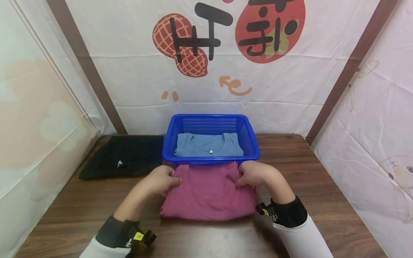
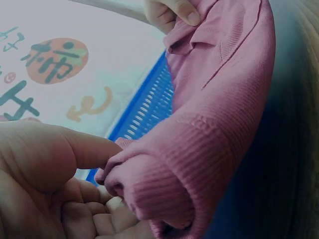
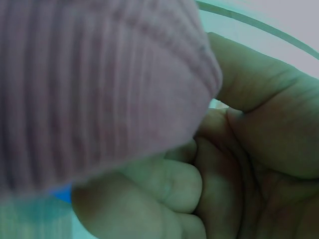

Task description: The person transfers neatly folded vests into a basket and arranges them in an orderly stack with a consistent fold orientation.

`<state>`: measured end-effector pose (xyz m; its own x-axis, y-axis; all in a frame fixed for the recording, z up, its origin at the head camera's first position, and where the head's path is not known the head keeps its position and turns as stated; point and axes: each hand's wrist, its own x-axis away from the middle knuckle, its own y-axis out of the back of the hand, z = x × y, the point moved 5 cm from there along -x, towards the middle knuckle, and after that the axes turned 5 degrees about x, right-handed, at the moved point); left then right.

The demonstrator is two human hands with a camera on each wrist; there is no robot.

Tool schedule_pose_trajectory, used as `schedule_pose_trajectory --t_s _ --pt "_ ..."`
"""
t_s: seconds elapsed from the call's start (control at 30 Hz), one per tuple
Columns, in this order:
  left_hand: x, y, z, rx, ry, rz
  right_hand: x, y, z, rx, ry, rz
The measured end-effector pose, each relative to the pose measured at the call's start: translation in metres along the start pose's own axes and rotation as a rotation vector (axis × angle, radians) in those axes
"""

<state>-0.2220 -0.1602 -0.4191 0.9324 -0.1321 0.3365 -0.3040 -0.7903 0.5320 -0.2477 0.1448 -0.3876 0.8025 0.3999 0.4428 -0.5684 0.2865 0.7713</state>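
A folded pink knit top (image 1: 209,193) is held between both hands, close in front of the blue plastic basket (image 1: 211,158). My left hand (image 1: 162,179) grips its left side, thumb on top and fingers curled beneath, as the left wrist view shows. On the opposite side my right hand (image 1: 256,173) pinches the cloth the same way; in the right wrist view the ribbed fabric (image 3: 99,94) covers part of the fingers. Inside the basket lies a folded light blue top (image 1: 209,143) with a small white tag at its neckline.
A folded black garment (image 1: 124,157) with a small white mark lies on the wooden table (image 1: 290,161) left of the basket. A printed white fabric wall (image 1: 135,89) rises right behind the basket, and more fabric walls flank the table.
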Motion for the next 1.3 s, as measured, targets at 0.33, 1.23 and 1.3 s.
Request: schedule_pose_trajectory --t_s 0.33,1.23,1.3 --pt "0.014 0.008 -0.014 0.038 -0.043 0.038 0.021 0.014 0.007 0.031 0.128 -0.049" --pt "0.031 0.021 -0.043 0.122 -0.17 0.051 0.044 0.047 -0.003 -0.065 0.258 -0.165" --pt "0.032 0.023 -0.046 0.119 -0.182 0.04 0.046 0.05 -0.005 -0.089 0.26 -0.179"
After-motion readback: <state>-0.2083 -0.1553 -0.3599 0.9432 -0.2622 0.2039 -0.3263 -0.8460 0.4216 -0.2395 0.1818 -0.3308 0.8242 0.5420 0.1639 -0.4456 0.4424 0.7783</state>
